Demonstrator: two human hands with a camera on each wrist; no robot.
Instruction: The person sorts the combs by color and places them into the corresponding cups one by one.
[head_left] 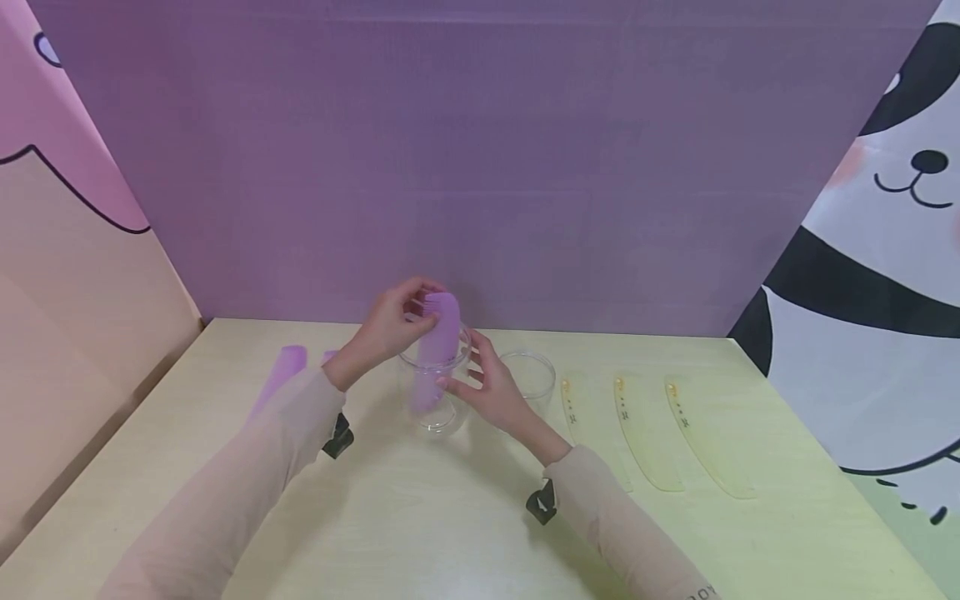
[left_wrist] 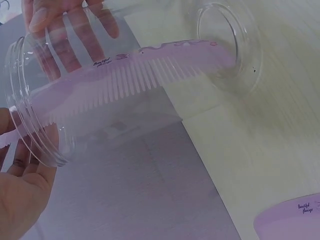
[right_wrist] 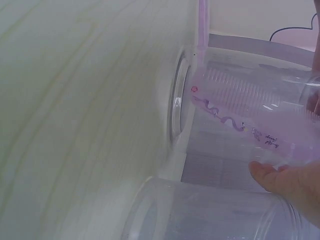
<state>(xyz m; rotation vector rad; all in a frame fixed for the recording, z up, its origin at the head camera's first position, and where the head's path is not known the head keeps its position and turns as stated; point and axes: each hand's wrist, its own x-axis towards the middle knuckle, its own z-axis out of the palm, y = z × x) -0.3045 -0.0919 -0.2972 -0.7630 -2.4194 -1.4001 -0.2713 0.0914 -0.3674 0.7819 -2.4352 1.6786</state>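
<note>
A purple comb [head_left: 447,337] stands tilted in a clear jar [left_wrist: 247,55], its upper end sticking out past the rim. My left hand [head_left: 392,323] pinches that upper end between thumb and fingers. Through the jar's wall, the left wrist view shows the comb's teeth and small dark lettering. My right hand [head_left: 497,390] grips the jar by its side, thumb in front and fingers round the back. The comb's lower end is down near the jar's base in the right wrist view.
Right beside the right hand is a second clear jar [head_left: 552,382]. Three pale yellow translucent curved pieces [head_left: 641,446] with printed marks lie in a row to the right. Another purple comb [head_left: 283,372] lies left, partly behind the left sleeve. A purple panel [head_left: 525,167] rises behind the table.
</note>
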